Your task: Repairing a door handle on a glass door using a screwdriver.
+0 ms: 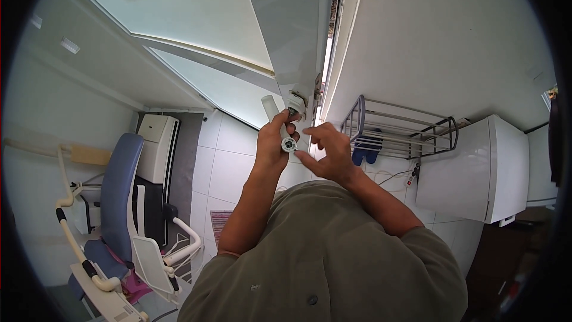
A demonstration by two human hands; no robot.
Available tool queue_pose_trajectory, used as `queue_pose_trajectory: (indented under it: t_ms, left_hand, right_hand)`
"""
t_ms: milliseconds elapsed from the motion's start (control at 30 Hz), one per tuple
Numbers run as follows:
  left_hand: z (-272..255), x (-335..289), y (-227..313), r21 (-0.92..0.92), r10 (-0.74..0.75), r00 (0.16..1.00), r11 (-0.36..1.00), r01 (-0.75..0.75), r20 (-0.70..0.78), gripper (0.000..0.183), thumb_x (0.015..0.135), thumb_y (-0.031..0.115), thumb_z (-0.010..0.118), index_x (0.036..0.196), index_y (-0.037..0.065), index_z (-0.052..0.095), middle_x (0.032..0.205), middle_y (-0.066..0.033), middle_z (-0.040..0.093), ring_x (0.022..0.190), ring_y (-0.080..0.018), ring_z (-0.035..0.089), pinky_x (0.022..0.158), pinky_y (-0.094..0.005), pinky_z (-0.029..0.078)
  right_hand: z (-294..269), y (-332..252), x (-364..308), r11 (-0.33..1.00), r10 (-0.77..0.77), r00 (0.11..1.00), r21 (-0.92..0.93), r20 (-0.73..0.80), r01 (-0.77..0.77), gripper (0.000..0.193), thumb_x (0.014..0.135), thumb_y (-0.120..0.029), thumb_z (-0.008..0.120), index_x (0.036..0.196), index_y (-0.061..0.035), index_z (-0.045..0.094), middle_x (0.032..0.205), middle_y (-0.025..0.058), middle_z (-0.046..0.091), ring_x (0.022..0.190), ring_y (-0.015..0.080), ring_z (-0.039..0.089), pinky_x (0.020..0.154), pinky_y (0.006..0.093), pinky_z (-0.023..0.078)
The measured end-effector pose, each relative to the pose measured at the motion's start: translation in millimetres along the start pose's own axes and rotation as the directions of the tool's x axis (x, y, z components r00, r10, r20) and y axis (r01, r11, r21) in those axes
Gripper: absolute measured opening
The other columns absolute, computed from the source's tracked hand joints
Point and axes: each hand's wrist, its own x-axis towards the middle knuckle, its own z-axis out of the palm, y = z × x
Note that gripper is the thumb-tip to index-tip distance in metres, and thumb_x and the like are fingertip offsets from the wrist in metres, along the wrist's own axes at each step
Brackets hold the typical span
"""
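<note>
My left hand (273, 143) is wrapped round a white door lever handle (270, 107). The handle's long grip sticks up past the fingers, and its round hollow end faces up at me. My right hand (335, 156) is just to the right of that round end, thumb and forefinger apart, the thumb tip close to its rim. Nothing shows between the right fingers. Beyond the left fingertips is a white lock fitting (297, 101) on the edge of the white door (301, 30); part of it is hidden by the left hand.
At the right, a grey metal rack (405, 113) stands by the wall, with blue slippers (367, 148) under it and a white appliance (459, 170) beside it. A power strip (411, 177) lies on the tiles. Exercise equipment with a blue padded seat (121, 188) fills the left.
</note>
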Motion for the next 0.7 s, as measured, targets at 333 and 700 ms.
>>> queue_pose_trajectory:
  t_ms: [333, 700]
  left_hand:
    - [2.7, -8.6, 1.4, 0.082, 0.005, 1.000, 0.997, -0.005, -0.005, 0.028, 0.089, 0.024, 0.049, 0.095, -0.002, 0.057, 0.072, -0.0045, 0.052, 0.062, -0.0130, 0.048, 0.057, -0.0237, 0.040]
    - [-35.3, 2.2, -0.3, -0.016, 0.044, 0.866, 0.999, -0.041, 0.498, 0.039, 0.085, 0.014, 0.050, 0.119, -0.005, 0.047, 0.091, -0.0097, 0.054, 0.080, -0.0168, 0.050, 0.069, -0.0284, 0.040]
  right_hand:
    - [19.1, -7.9, -3.3, 0.999, 0.023, 0.997, -0.041, 0.077, -0.020, 0.032, 0.065, -0.005, 0.072, 0.094, -0.0026, 0.060, 0.066, 0.0009, 0.051, 0.049, 0.0108, 0.043, 0.045, 0.0229, 0.037]
    - [20.5, -4.7, -6.6, 0.854, 0.348, 0.924, 0.352, 0.160, -0.382, 0.027, 0.073, -0.002, 0.064, 0.100, 0.0008, 0.057, 0.073, 0.0036, 0.057, 0.056, 0.0092, 0.045, 0.051, 0.0215, 0.038]
